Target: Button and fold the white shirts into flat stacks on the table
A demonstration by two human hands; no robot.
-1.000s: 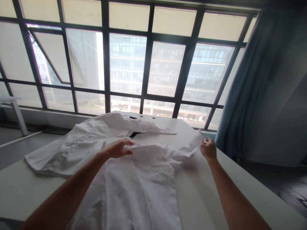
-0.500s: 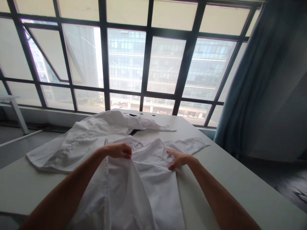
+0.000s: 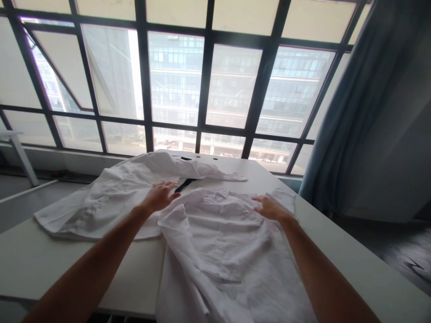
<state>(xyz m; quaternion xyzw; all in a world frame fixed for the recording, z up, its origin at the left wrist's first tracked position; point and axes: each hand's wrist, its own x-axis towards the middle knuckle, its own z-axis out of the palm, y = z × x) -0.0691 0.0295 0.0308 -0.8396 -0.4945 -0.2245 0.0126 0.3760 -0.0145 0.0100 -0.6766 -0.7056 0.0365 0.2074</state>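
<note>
White cotton shirt (image 3: 218,251), unfolded and rumpled, lying across the near part of the table, collar end away, lower end running out of view. Left hand (image 3: 160,197) open, fingers spread, at the edge of a second white shirt (image 3: 101,206), itself heaped and unfolded; contact unclear. Right hand (image 3: 271,208) open and released, just over the first shirt's far shoulder. Beneath, a white table (image 3: 101,273) with a black strip (image 3: 184,185) between the shirts; beyond, a tall gridded window (image 3: 175,80) and a blue-grey curtain (image 3: 340,134).

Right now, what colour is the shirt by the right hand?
The shirt is white, best in head view.
</note>
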